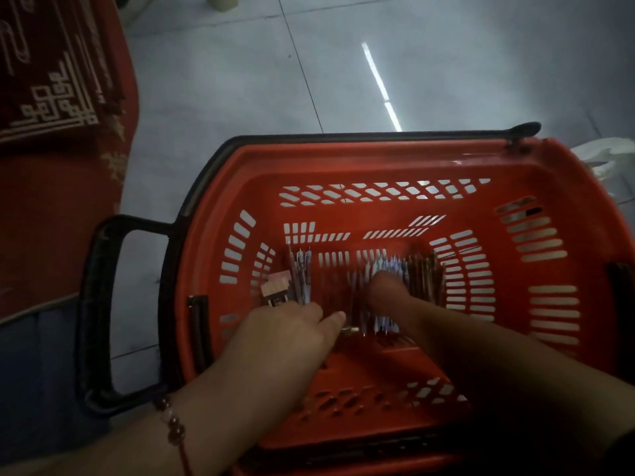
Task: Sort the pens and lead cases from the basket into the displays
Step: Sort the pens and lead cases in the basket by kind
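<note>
A row of slim pens [395, 286] lies side by side on the floor of the red slotted plastic basket [395, 159], their long axes running away from the person, tips toward the far wall. The right hand [386, 290] reaches down into the middle of this row, fingers buried among the pens; whether it grips any cannot be told. Left of that hand lies a smaller bunch of pens [302, 276], pointing the same way, with small pinkish lead cases [276, 288] just beside them. The left hand [292, 333] rests low near these, knuckles up, thumb stretched toward the right hand, fingers curled under; its hold is unclear. A beaded bracelet [173, 424] circles the left wrist. The basket's black handle [99, 310] juts out left over grey floor tiles [446, 63].
</note>
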Available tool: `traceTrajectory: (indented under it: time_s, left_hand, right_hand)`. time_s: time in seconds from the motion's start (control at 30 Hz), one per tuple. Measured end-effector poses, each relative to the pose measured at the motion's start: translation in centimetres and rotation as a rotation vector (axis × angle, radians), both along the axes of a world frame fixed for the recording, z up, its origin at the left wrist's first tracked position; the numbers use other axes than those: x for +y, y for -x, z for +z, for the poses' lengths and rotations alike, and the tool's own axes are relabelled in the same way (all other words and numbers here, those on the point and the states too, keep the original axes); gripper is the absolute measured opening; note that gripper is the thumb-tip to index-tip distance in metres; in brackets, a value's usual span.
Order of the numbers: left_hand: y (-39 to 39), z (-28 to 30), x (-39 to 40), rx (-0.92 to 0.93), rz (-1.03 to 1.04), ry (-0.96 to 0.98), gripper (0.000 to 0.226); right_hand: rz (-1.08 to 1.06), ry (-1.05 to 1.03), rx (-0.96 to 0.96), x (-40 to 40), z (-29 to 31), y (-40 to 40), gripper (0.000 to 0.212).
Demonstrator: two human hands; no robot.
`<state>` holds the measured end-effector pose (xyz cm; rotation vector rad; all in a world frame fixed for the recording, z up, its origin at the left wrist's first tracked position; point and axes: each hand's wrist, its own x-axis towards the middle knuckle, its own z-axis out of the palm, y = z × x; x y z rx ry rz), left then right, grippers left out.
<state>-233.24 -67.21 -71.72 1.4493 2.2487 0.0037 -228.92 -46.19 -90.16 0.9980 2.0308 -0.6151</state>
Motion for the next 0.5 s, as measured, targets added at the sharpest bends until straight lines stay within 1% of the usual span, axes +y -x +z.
traceTrajectory:
  time_s: [0.1,0.17,0.23,0.27,0.33,0.37,0.43,0.47,0.5]
  left_hand:
    - [0.6,-0.2,-0.3,-0.012,0.048,-0.022,0.052]
    - [0.7,0.0,-0.5,0.003,0.073,-0.051,0.051]
    - [0.8,0.4,-0.3,0.020,0.075,-0.075,0.053]
    - [0.9,0.8,-0.1,0.039,0.057,-0.082,0.053]
    - [0.9,1.6,0.2,0.068,0.034,-0.098,0.053]
    - [0.9,1.8,0.3,0.090,0.014,-0.099,0.052]
    - [1.1,2.4,0.4,0.107,-0.049,-0.145,0.045]
    - [1.1,2.6,0.4,0.105,-0.072,-0.181,0.039]
    - [1.0,2.6,0.3,0.100,-0.080,-0.241,0.032]
  right_hand:
    - [0.160,-0.024,-0.013,0.0,0.5,0.5,0.017]
    - [0.141,0.059,0.033,0.1,2.1,0.9,0.022]
    - [-0.018,0.216,0.121,0.3,4.8,1.1,0.025]
    - [-0.126,0.327,0.156,0.3,6.8,1.1,0.025]
    - [-0.343,0.621,0.204,0.6,10.8,0.6,0.023]
    - [-0.411,0.752,0.224,0.7,13.0,0.1,0.024]
    - [-0.455,0.924,0.245,0.9,16.8,-1.3,0.031]
    - [-0.448,0.964,0.261,0.8,18.5,-2.2,0.032]
    - [-0.423,0.961,0.293,0.3,20.0,-3.1,0.030]
